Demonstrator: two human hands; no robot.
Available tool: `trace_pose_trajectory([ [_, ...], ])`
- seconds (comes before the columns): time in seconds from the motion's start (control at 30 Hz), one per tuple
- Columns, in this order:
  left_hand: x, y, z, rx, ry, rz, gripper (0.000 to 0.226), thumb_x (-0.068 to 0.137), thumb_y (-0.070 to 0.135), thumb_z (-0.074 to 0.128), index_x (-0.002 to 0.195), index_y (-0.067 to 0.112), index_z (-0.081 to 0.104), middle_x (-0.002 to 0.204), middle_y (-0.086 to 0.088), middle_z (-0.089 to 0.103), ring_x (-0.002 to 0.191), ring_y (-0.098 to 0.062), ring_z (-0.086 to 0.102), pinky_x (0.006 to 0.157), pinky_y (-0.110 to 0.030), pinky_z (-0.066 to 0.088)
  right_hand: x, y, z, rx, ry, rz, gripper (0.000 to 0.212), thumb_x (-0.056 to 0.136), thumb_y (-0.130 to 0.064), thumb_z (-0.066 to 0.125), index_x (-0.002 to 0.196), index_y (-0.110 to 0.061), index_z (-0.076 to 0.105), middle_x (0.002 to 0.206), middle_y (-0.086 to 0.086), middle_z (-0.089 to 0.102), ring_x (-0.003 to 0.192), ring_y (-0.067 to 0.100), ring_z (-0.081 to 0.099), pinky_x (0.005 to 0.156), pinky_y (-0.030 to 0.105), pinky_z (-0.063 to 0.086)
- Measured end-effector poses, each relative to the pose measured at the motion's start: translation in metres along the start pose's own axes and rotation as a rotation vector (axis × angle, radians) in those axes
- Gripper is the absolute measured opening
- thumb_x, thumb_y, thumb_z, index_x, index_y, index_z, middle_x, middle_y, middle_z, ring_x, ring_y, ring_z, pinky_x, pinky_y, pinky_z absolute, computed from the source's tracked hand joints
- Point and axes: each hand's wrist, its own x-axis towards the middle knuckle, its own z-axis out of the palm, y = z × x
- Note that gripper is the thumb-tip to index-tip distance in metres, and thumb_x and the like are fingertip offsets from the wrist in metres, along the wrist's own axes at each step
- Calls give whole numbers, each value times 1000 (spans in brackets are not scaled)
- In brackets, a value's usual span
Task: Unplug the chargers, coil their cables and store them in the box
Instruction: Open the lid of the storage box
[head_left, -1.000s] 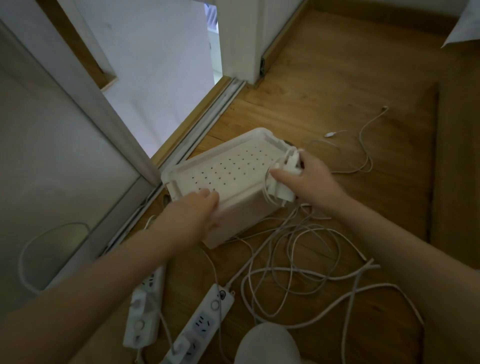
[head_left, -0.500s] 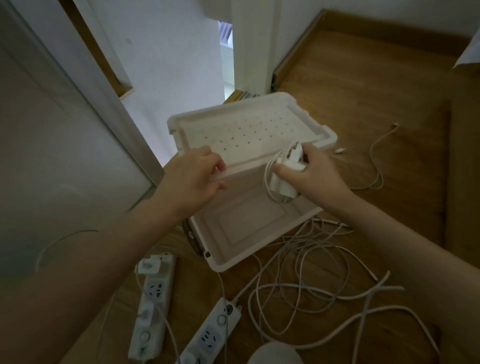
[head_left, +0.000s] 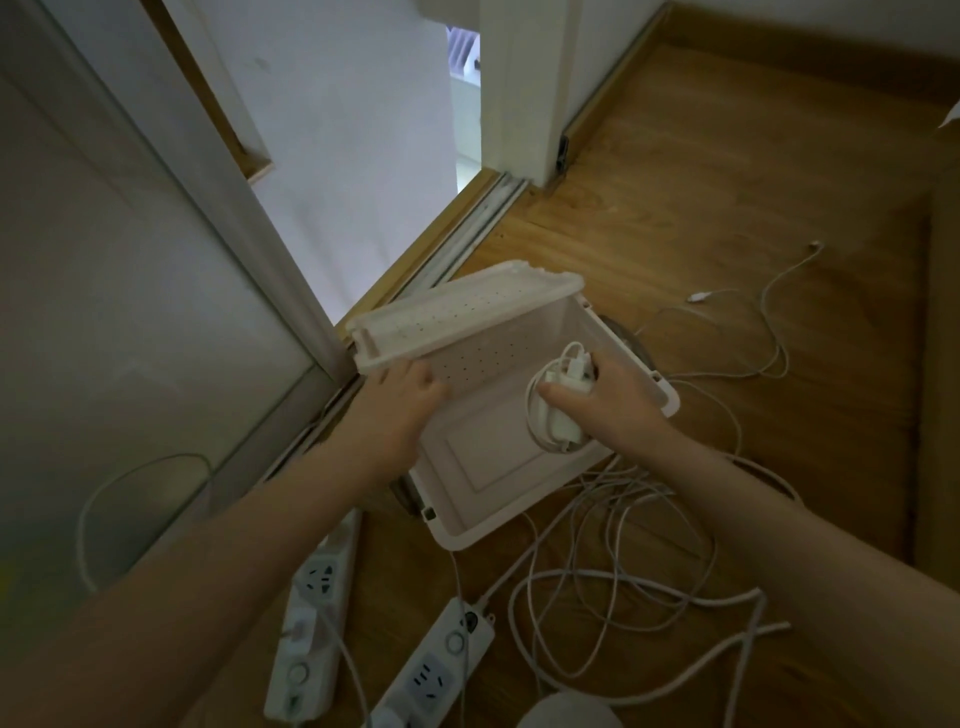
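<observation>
Head view: the left hand (head_left: 402, 400) grips the near edge of the lid (head_left: 467, 306) and holds it raised over the box (head_left: 488, 457). The right hand (head_left: 608, 405) pinches the coiled charger (head_left: 563, 415), thumb across the adapter body, fingers behind it, cable loops gathered round the grip. The charger is inside the box opening; contact with the box bottom cannot be determined. Procedure: lower the bundle until it rests flat, then release thumb and fingers together so that the coil does not spring apart. Hold the lid clear during withdrawal. Nearer the person than the grip, loose cables (head_left: 623, 545) and two power strips (head_left: 317, 613) lie on the wooden floor (head_left: 675, 234).
</observation>
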Motion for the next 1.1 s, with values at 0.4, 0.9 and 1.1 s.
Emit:
trace_pose_trajectory([
  [0.4, -23, 6, 28, -93, -62, 190, 16, 89, 17, 56, 104, 21, 56, 109, 4, 54, 98, -14, 49, 81, -22, 42, 17, 13, 28, -78, -175, 69, 43, 78, -45, 68, 102, -12, 55, 94, 7, 62, 83, 22, 62, 74, 42, 55],
  [0.9, 9, 60, 46, -318, 211, 98, 28, 81, 5, 65, 105, 15, 55, 110, -1, 52, 94, -16, 53, 68, -20, 41, 47, 36, 52, -635, -326, 128, 54, 86, -27, 62, 128, -3, 39, 128, 18, 43, 106, 32, 53, 78, 32, 42],
  [1.1, 9, 59, 48, -243, 285, 135, 25, 70, 10, 75, 90, 17, 60, 90, 1, 61, 77, -15, 55, 64, -20, 28, 53, 39, 53, -585, -443, 142, 54, 86, -24, 63, 129, -3, 37, 125, 17, 52, 111, 30, 52, 87, 34, 43],
])
